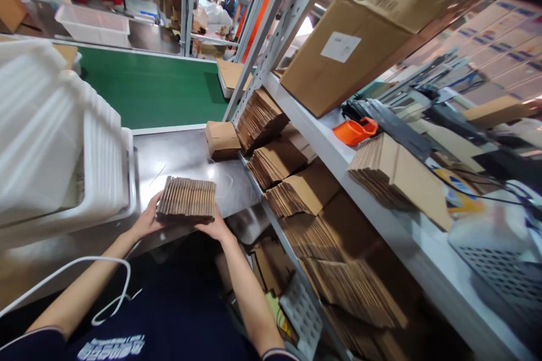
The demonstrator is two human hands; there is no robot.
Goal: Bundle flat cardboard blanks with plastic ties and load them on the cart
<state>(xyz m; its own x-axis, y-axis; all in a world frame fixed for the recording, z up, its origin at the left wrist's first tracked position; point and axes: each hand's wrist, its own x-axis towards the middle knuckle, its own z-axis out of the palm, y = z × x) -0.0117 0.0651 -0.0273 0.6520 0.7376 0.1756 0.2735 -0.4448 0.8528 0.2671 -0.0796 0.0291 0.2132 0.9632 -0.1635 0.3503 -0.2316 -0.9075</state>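
Between both hands I hold a stack of flat folded cardboard boxes (187,198), with the edges of the layers facing up. My left hand (148,218) grips its left side, and my right hand (214,225) grips its lower right side. Some fingers of both hands are hidden by the stack. It is over the near part of the shiny metal table (169,152). Farther back on that table, by the shelf, sits a small cardboard box stack (222,140).
White plastic trays (101,146) are piled at left. Behind the table runs a green conveyor belt (152,87). A metal shelf (339,163) at right holds several cardboard bundles (292,192), a large carton (351,45) and an orange tape dispenser (354,131). A person in orange (258,17) is beyond.
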